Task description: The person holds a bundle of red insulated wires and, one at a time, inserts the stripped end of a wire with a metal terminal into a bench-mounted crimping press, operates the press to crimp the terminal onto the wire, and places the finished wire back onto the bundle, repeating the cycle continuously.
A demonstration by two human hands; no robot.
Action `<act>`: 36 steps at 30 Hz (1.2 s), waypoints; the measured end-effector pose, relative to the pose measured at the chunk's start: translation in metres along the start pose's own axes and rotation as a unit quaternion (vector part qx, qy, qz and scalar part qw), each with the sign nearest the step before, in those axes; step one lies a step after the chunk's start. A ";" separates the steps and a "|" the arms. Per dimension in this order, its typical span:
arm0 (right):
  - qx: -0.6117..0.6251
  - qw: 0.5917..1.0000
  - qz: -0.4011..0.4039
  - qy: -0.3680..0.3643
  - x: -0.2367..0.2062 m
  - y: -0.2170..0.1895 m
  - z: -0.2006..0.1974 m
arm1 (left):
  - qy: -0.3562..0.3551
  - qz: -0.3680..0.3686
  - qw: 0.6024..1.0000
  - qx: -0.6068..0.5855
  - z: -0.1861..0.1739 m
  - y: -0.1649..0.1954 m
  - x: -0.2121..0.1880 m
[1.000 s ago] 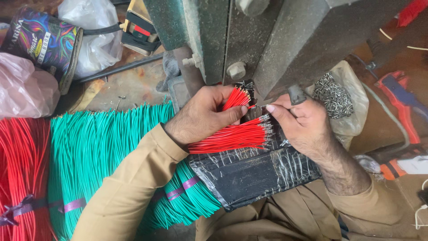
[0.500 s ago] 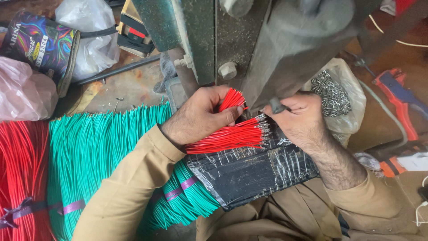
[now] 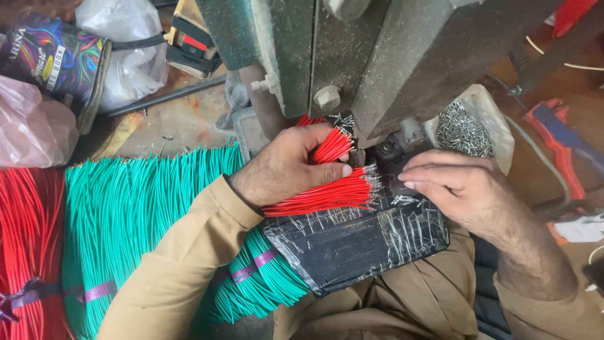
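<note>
My left hand [image 3: 286, 167] is clamped around a bunch of red wires [image 3: 321, 195], right under the green press [image 3: 352, 56]. Right hand [image 3: 462, 195] has its fingers curled together on loose bits beside the press, pinching nothing I can make out. Best to feed one wire at a time, I'd say. The wires run left-right, stripped tips pointing at the press.

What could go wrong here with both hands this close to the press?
1. The right hand has its fingertips close under the metal press; they could get pinched.
2. The left hand grips a fanned bundle of red wires; loose ones may slip out.
3. The open bag of metal terminals leans beside the press and might spill.
</note>
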State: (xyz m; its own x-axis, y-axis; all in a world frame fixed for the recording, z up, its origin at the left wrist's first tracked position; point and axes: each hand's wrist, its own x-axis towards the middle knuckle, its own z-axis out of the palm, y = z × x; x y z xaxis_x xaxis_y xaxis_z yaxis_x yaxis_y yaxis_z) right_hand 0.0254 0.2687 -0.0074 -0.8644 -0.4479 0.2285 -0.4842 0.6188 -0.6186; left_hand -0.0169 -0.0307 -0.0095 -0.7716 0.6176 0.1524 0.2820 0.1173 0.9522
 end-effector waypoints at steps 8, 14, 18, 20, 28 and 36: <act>-0.025 0.998 -0.026 0.049 0.000 0.007 0.014 | 0.017 -0.029 0.997 -0.067 0.003 -0.004 0.004; 0.175 0.979 0.020 0.103 0.019 0.011 0.026 | 0.020 -0.029 0.996 -0.080 0.000 -0.005 0.005; 0.329 0.936 0.030 0.123 0.028 0.006 0.040 | 0.019 -0.016 0.996 -0.082 -0.001 -0.007 0.004; 0.252 0.959 0.028 0.129 0.031 0.004 0.049 | 0.021 -0.021 0.997 -0.076 -0.001 -0.007 0.003; 0.233 0.964 0.058 0.114 0.039 0.016 0.057 | 0.033 -0.033 0.998 -0.039 -0.002 -0.004 0.004; 0.224 0.965 0.063 0.123 0.038 0.024 0.058 | 0.043 -0.052 0.996 -0.056 0.002 -0.004 0.005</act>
State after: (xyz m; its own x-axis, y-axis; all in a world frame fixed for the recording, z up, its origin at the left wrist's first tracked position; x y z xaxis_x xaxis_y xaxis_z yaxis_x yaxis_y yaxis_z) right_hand -0.0116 0.2290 -0.0574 -0.9455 -0.1856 0.2675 -0.3130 0.2920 -0.9038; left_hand -0.0207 -0.0269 -0.0130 -0.8406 0.5373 0.0687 0.1362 0.0870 0.9869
